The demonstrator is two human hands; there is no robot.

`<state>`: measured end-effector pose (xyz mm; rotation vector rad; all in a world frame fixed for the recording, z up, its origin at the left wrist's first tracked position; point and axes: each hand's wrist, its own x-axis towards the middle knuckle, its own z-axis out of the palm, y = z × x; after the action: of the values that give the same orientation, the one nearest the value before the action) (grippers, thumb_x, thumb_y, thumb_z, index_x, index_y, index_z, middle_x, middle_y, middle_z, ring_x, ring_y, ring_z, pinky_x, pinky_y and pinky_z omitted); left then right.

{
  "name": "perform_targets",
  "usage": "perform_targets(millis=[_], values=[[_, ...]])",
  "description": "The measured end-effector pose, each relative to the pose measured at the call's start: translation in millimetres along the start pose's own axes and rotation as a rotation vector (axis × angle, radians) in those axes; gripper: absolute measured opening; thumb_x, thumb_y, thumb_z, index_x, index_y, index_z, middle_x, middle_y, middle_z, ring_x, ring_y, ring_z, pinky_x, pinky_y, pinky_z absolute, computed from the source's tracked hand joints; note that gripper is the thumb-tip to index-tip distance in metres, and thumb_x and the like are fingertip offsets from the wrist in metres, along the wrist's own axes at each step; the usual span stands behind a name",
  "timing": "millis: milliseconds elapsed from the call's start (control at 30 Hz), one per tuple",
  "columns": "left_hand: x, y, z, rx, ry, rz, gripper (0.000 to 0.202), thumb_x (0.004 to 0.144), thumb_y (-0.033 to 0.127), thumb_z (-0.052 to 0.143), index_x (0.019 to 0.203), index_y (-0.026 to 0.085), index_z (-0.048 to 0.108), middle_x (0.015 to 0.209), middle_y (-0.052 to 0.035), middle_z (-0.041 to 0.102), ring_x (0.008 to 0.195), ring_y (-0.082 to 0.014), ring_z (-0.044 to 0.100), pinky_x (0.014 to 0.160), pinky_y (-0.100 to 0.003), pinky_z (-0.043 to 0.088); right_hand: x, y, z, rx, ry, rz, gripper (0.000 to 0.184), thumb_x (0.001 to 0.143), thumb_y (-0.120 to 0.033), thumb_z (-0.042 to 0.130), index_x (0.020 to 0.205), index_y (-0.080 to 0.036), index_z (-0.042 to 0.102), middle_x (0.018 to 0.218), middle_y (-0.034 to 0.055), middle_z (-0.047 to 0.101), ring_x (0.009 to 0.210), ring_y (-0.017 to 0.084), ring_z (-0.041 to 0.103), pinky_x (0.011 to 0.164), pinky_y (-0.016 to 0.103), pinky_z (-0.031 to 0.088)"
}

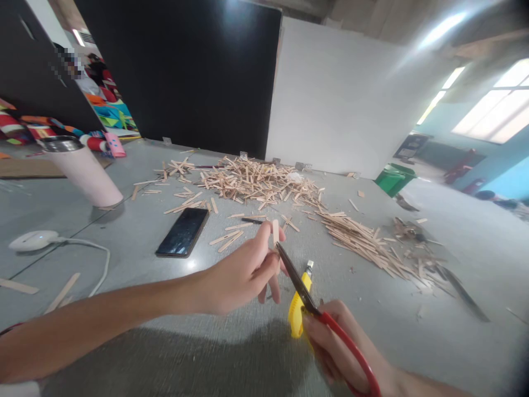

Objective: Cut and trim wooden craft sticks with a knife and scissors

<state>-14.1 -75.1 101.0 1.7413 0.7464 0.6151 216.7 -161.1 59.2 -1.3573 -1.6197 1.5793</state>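
Observation:
Between the fingers of my left hand [248, 270] a short wooden craft stick [275, 232] stands upright, pinched near its lower part. My right hand [343, 342] grips a pair of scissors [295, 273] with red handles and dark blades. The blade tips touch or nearly touch the stick just beside my left fingertips; whether the wood lies between the blades I cannot tell. Under the scissors, a yellow utility knife [296, 317] lies on the table, partly covered by the blades and my right hand.
A big pile of craft sticks [256, 182] spreads across the grey table, with a row of sticks [363, 240] to its right. A phone [183, 232], a pink bottle [85, 173] and a white corded device [35, 241] lie left. Black [185, 71] and white panels [334, 94] stand behind.

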Motion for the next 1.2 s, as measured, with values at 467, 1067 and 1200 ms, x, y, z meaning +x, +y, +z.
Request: perform_targets(millis=[467,1067,1200], values=[[2,-9,-14.4,0.450,0.072,0.015,0.021,0.111,0.034,0.041,0.126,0.023,0.050,0.087,-0.0038,0.069,0.066,-0.0201,0.063,0.067,-0.033,0.048,3,9,-5,0.216,-0.093,0.190,0.075,0.097,-0.081,0.051,0.049,-0.023,0.043,0.036,-0.0074,0.036,0.028,0.006,0.035,0.030,0.017,0.027],[18,-3,-32.9,0.717,0.010,0.009,0.035,0.113,0.035,0.031,0.084,0.022,0.046,0.075,-0.0002,0.055,0.072,-0.0198,0.051,0.069,-0.034,0.032,13,8,-24,0.252,0.104,0.069,0.073,0.097,-0.076,0.053,0.048,-0.022,0.047,0.034,-0.0050,0.040,0.027,0.007,0.038,0.032,0.019,0.033],[20,1,-33.0,0.639,0.071,0.070,0.043,0.112,0.039,0.035,0.072,0.022,0.036,0.067,0.0029,0.044,0.065,-0.0158,0.042,0.064,-0.032,0.026,15,11,-27,0.230,0.110,0.078,0.073,0.100,-0.071,0.051,0.047,-0.022,0.047,0.035,-0.0044,0.040,0.027,0.008,0.038,0.032,0.020,0.032]])
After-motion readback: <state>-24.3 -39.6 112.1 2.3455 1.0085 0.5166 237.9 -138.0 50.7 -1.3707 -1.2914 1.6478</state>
